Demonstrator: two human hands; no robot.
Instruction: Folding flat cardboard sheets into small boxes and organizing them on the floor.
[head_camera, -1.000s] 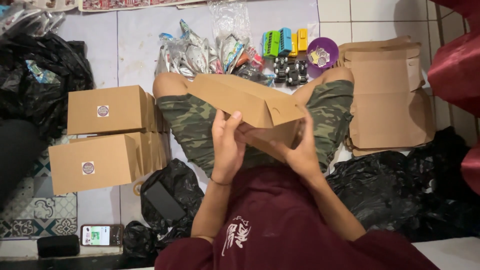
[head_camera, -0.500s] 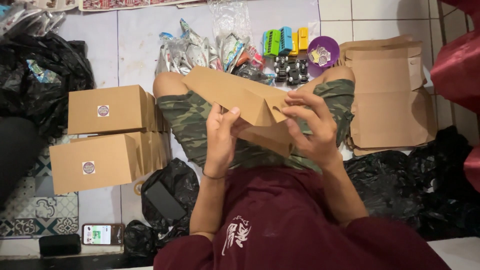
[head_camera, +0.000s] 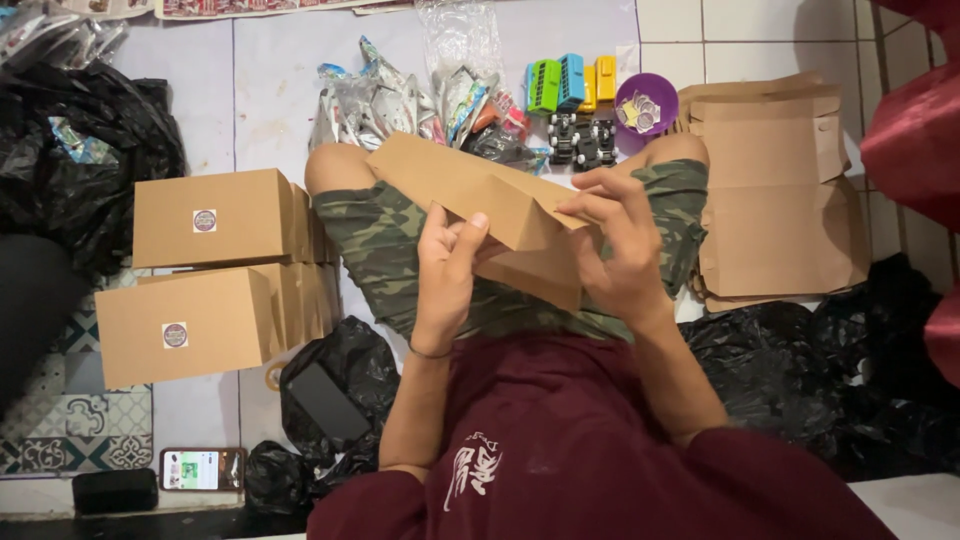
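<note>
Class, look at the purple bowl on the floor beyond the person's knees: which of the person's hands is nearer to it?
The right. The right hand grips the cardboard box on the side just below the purple bowl; the left hand holds the box's near edge farther to the left.

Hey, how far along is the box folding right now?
Done: two closed, stickered boxes stacked on the floor. In hand: the left hand and right hand both grip a half-folded cardboard box over the lap. Left: a pile of flat box blanks still unfolded, and toys still loose.
</note>
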